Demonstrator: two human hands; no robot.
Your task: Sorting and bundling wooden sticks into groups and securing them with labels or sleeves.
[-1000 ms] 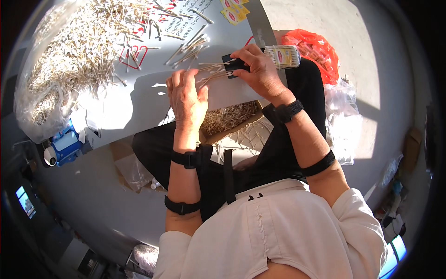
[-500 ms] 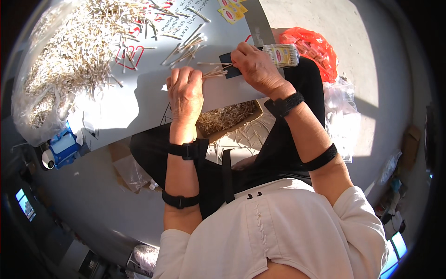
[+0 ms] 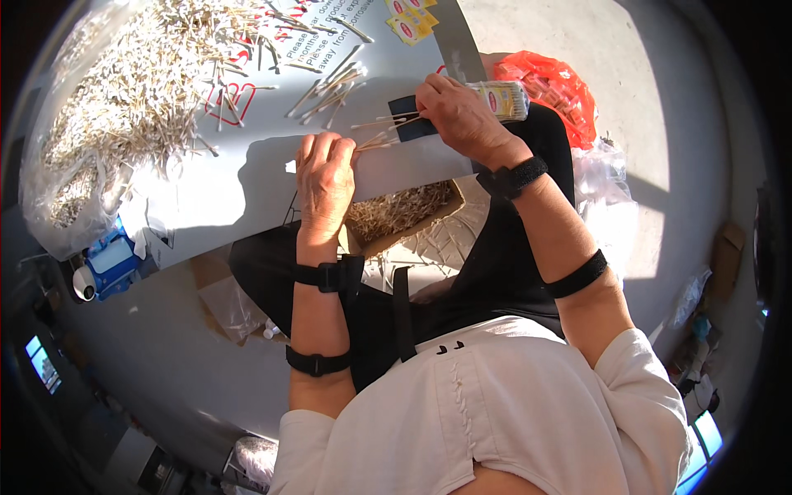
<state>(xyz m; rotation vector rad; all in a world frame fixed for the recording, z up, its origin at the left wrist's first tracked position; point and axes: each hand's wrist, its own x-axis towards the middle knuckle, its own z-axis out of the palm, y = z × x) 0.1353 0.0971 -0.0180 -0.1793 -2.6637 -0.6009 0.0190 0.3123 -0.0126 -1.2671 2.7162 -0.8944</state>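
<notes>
My left hand rests at the table's near side, fingers curled round a small bunch of cotton swabs whose tips point right. To the right, my right hand is closed in a pinch. Thin swabs run leftward from its fingertips over a dark patch on the table. Just beyond that hand, at the table's right edge, sits a clear pack of swabs with a yellow label; whether the hand touches it is hidden. Loose swabs lie behind my hands.
A big heap of swabs in a clear bag covers the table's left. Yellow cards lie at the back. Below the edge stands a box of swabs. A red bag is on the floor, right; a blue packet is lower left.
My left hand has shifted slightly left and nearer to me. My right hand has moved a little right, widening the gap between them. The pack has turned slightly.
</notes>
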